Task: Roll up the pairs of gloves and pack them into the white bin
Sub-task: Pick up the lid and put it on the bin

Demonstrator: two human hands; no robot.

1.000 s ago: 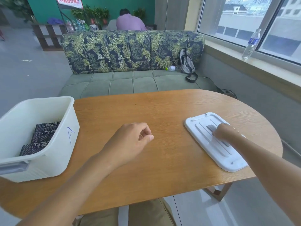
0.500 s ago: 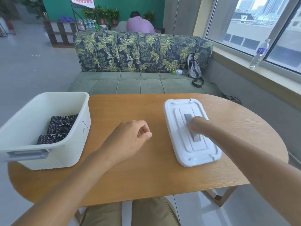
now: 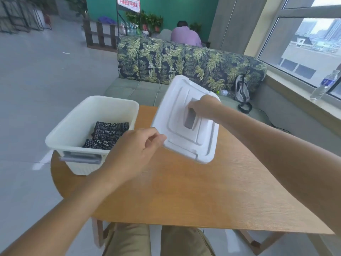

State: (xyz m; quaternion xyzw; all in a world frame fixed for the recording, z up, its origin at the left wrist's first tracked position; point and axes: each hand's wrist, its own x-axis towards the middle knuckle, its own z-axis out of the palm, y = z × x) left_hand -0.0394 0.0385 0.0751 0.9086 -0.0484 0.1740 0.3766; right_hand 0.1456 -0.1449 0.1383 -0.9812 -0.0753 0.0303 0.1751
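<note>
The white bin [image 3: 70,134] stands at the table's left end with three rolled black glove pairs [image 3: 106,134] lying side by side inside. My right hand [image 3: 202,107] grips the grey handle of the white lid [image 3: 177,137] and holds it tilted in the air, just right of the bin. My left hand [image 3: 132,154] hovers over the table between bin and lid, fingers loosely curled and holding nothing, its fingertips close to the lid's lower left edge.
The round wooden table [image 3: 184,196] fills the foreground. Behind it stands a leaf-patterned sofa [image 3: 184,63] with a grey bag [image 3: 241,89] and a small bottle. A water bottle [image 3: 324,85] stands on the window sill. A person sits beyond the sofa.
My right hand has lifted the lid off the table and carried it left toward the bin, tilting it. My left hand has drifted toward the lid's edge. The view has turned left.
</note>
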